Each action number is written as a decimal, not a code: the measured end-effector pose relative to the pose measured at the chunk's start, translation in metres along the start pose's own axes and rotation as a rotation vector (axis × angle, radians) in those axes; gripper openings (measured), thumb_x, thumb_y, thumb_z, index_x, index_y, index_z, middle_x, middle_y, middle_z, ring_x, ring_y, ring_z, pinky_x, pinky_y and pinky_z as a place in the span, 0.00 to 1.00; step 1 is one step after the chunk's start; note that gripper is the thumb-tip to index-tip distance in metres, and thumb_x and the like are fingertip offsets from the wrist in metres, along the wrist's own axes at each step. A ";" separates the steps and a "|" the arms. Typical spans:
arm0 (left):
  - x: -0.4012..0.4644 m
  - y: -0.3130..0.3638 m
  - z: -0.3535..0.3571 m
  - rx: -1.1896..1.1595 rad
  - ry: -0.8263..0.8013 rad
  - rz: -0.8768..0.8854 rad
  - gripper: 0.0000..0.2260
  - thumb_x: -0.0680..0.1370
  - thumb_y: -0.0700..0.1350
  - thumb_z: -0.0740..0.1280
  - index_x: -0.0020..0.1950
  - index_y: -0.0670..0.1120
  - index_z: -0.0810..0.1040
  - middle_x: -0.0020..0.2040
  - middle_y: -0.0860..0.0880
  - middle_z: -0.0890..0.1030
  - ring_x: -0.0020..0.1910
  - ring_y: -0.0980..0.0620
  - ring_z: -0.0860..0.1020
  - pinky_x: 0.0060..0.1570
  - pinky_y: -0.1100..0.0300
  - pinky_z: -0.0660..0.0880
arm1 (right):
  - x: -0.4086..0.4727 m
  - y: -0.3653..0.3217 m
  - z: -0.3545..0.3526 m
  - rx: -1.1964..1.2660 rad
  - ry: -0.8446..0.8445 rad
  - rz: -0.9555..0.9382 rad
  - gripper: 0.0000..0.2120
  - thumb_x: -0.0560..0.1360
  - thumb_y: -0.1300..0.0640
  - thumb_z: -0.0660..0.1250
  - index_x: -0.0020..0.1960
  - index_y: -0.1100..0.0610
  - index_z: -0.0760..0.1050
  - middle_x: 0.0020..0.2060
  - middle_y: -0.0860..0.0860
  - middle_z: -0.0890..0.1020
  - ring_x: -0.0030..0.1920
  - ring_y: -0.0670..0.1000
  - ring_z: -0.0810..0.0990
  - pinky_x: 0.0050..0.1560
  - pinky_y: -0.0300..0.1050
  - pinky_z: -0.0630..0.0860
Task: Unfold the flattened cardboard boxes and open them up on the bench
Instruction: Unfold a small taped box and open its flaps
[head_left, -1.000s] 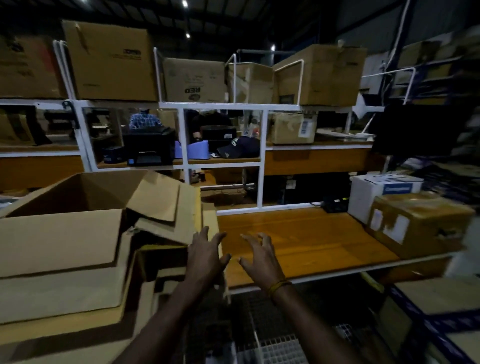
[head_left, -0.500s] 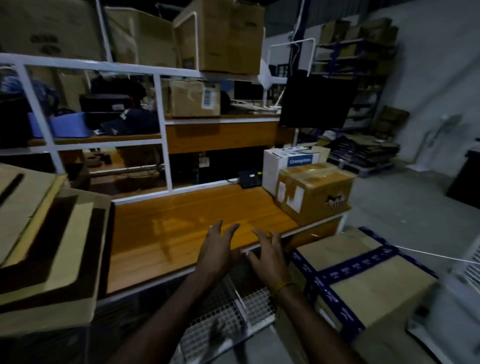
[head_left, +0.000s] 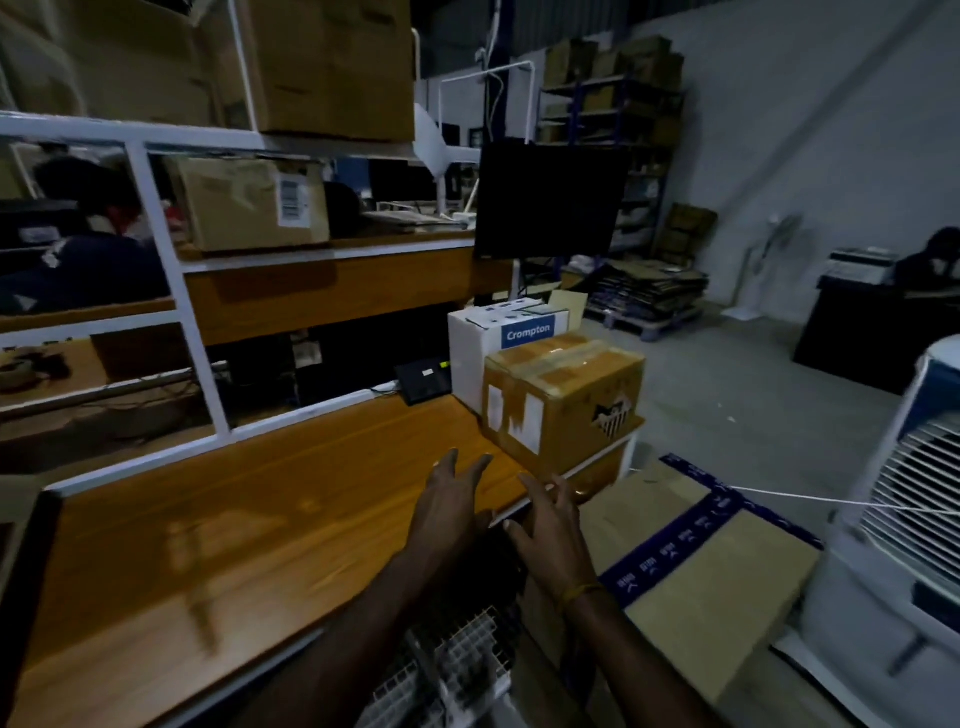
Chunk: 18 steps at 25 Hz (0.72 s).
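My left hand (head_left: 449, 506) and my right hand (head_left: 553, 530) reach forward side by side over the front edge of the wooden bench (head_left: 234, 545), fingers spread, holding nothing. A sealed brown taped box (head_left: 563, 400) stands at the bench's right end, with a white Crompton box (head_left: 498, 348) behind it. Below the bench on the right lies a brown box with blue tape (head_left: 722, 587). A stack of flattened cardboard (head_left: 649, 283) rests on a pallet far off on the floor. The pile of flattened boxes on my left is out of view.
A white metal shelf frame (head_left: 171, 291) rises behind the bench, loaded with cartons. A black monitor (head_left: 550, 200) stands at the bench's right end. A white air cooler (head_left: 904, 509) is at the far right. A wire basket (head_left: 457, 660) sits below my arms. A person sits behind the shelves.
My view has swung to the right, away from the cardboard pile at the left. Both hands stay empty and spread, now over the bench's right front edge.
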<state>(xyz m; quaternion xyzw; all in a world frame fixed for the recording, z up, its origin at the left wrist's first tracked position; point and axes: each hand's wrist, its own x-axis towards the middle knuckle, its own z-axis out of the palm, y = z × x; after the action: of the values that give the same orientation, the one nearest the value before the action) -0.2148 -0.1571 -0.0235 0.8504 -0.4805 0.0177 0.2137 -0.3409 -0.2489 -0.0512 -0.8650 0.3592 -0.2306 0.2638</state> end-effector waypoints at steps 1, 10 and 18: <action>0.017 0.000 0.004 0.001 -0.012 0.006 0.36 0.79 0.50 0.69 0.80 0.57 0.52 0.81 0.43 0.49 0.78 0.40 0.55 0.66 0.49 0.72 | 0.015 0.003 0.002 -0.005 0.007 0.008 0.31 0.79 0.51 0.67 0.77 0.47 0.58 0.78 0.55 0.50 0.75 0.60 0.60 0.68 0.56 0.70; 0.177 -0.026 0.034 -0.022 -0.026 0.176 0.36 0.77 0.50 0.70 0.79 0.57 0.53 0.80 0.44 0.52 0.76 0.42 0.58 0.68 0.52 0.67 | 0.152 0.014 0.013 -0.048 0.195 0.061 0.29 0.76 0.52 0.67 0.75 0.46 0.61 0.76 0.56 0.56 0.74 0.59 0.61 0.70 0.53 0.68; 0.277 -0.017 0.067 -0.165 -0.084 0.225 0.37 0.75 0.50 0.72 0.79 0.57 0.55 0.80 0.44 0.50 0.78 0.42 0.53 0.72 0.52 0.64 | 0.236 0.062 0.013 -0.099 0.250 0.109 0.23 0.77 0.44 0.61 0.72 0.41 0.63 0.76 0.56 0.53 0.74 0.61 0.60 0.69 0.57 0.68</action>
<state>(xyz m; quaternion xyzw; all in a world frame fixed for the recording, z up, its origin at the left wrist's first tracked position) -0.0636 -0.3995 -0.0254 0.7705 -0.5813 -0.0337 0.2594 -0.2145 -0.4579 -0.0499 -0.8207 0.4468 -0.3037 0.1861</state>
